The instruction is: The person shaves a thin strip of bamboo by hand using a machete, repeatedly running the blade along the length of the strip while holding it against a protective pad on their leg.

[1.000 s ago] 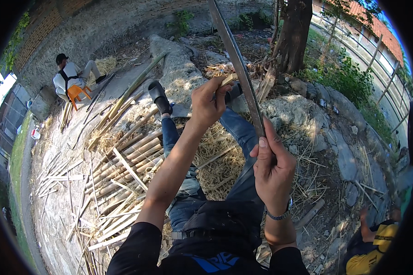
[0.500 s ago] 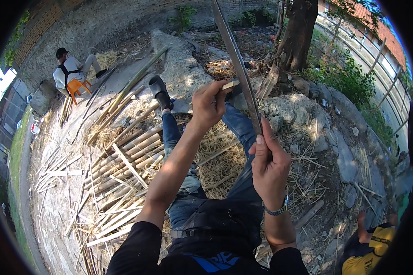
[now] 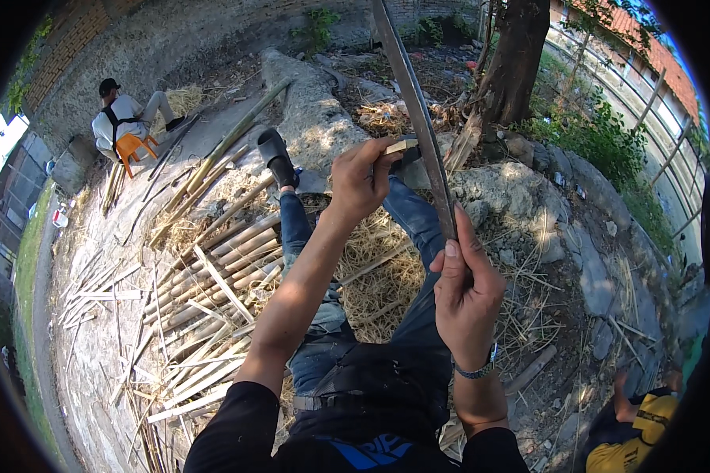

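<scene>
My right hand [image 3: 469,296] is closed on the lower end of a long, narrow dark blade [image 3: 416,102], the thumb pressed along its flat. The blade slants up and left past the top of the picture, with a lighter strip along its left edge. My left hand [image 3: 358,180] is closed on a pale, square-ended piece of bamboo [image 3: 402,147], most of which the fingers hide. Its visible end lies at the blade's left edge, about midway along; whether they touch I cannot tell. Both hands are above my spread legs [image 3: 409,209].
Cut bamboo poles [image 3: 233,256] and split strips [image 3: 205,386] lie at the left. Straw-like shavings [image 3: 383,296] cover the ground between my legs. Rocks [image 3: 509,197] and a tree trunk [image 3: 514,63] stand ahead right. One person sits on an orange chair [image 3: 134,147]; another in yellow [image 3: 643,430] is lower right.
My right hand has shifted slightly right and down, and the blade has moved with it. More of the pale bamboo end shows beside the blade. My left hand has hardly moved.
</scene>
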Action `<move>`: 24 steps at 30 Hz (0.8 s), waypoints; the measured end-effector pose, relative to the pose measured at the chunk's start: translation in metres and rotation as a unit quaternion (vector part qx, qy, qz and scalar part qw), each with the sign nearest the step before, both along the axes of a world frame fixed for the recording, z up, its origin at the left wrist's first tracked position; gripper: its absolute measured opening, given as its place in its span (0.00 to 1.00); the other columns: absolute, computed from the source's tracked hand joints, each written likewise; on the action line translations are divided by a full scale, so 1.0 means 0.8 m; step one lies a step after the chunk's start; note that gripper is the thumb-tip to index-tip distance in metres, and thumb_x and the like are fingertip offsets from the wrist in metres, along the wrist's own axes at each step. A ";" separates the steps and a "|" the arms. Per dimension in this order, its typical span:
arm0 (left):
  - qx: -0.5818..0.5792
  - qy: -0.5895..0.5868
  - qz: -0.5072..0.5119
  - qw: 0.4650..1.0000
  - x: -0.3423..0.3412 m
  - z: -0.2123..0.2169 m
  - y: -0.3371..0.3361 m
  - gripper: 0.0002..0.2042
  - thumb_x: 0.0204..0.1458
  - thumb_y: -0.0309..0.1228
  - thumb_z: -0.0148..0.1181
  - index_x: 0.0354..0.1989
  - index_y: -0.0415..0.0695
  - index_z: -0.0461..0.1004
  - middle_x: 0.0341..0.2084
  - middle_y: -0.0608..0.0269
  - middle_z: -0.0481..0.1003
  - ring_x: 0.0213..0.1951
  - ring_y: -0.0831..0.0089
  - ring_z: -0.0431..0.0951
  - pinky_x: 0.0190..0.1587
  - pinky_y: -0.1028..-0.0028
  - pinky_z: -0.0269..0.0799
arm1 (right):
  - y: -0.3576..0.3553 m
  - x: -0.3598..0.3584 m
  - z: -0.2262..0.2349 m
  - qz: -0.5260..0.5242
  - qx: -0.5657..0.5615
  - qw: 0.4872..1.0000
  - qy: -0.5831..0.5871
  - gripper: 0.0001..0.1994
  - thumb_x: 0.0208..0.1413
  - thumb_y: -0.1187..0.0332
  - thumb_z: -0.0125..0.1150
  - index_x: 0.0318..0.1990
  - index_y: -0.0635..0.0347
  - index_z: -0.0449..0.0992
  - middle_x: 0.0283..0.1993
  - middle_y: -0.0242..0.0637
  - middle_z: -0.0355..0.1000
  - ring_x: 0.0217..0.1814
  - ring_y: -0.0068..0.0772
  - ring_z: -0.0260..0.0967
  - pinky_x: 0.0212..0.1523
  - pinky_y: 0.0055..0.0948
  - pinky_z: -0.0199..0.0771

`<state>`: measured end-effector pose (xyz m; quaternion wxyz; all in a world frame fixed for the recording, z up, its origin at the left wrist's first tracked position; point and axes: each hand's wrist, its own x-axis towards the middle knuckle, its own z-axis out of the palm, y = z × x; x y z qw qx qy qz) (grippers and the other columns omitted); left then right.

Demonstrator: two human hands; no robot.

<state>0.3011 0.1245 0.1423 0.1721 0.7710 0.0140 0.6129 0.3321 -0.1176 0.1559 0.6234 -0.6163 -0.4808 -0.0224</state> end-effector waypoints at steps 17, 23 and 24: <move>0.004 0.028 0.003 1.000 -0.010 -0.009 0.008 0.09 0.57 0.15 0.60 0.45 0.35 0.77 0.32 0.51 0.85 0.35 0.59 0.88 0.37 0.69 0.81 | -0.013 -0.011 0.007 0.003 0.088 0.996 -0.015 0.21 0.75 0.68 0.46 0.72 0.63 0.65 0.28 0.35 0.74 0.17 0.09 0.60 0.14 0.14 0.59; 0.004 0.021 0.016 1.000 -0.009 -0.009 -0.008 0.08 0.55 0.17 0.62 0.42 0.39 0.79 0.25 0.54 0.78 0.24 0.59 0.81 0.27 0.66 0.73 | 0.010 0.004 -0.013 -0.033 0.026 0.997 -0.062 0.20 0.70 0.73 0.56 0.68 0.63 0.72 0.26 0.33 0.75 0.25 0.17 0.71 0.25 0.21 0.69; 0.013 0.009 0.010 1.000 -0.011 -0.011 -0.011 0.08 0.55 0.16 0.61 0.42 0.39 0.79 0.25 0.54 0.78 0.24 0.60 0.80 0.26 0.66 0.73 | 0.004 -0.001 -0.013 -0.029 -0.006 0.999 -0.039 0.21 0.69 0.74 0.57 0.68 0.62 0.72 0.26 0.32 0.75 0.25 0.17 0.69 0.26 0.21 0.69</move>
